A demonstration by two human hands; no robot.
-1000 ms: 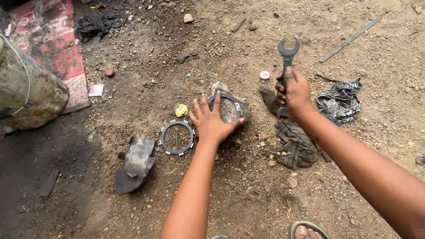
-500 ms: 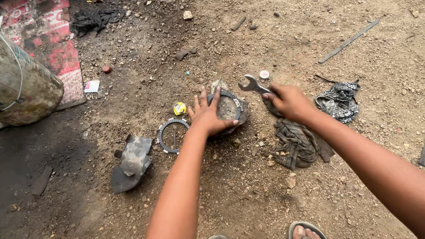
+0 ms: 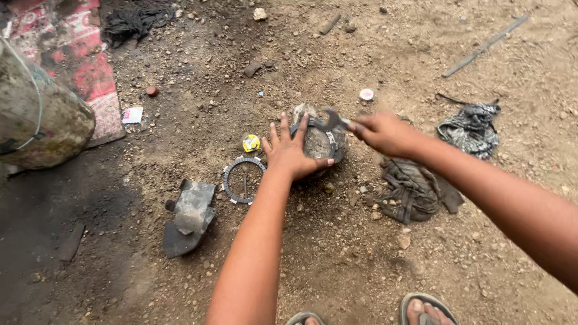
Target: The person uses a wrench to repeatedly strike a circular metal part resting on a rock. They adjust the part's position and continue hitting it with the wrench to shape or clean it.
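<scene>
Head view: the left hand lies flat on a round, dirty metal part that sits on the dirt ground near the middle of the frame. Its fingers are spread and point toward 12 o'clock; the thumb reaches toward 3 o'clock across the near edge of the part. The part shows at about 2 o'clock from the palm, partly hidden beneath it.

The right hand comes in from 4 o'clock and is closed round the handle of an open-ended wrench. The wrench head sticks out toward 9 o'clock from the knuckles and sits over the top edge of the metal part, just beside the left index fingertip; whether it touches the part cannot be told, as it is blurred.

At 8 o'clock from the left hand lies a toothed ring, and just above that ring a small yellow cap. Farther toward 8 o'clock is a grey bent casing piece. A dark crumpled rag lies at 5 o'clock from the right hand, and a patterned cloth at 3 o'clock. A small white cap is at 12 o'clock from the right hand.
</scene>
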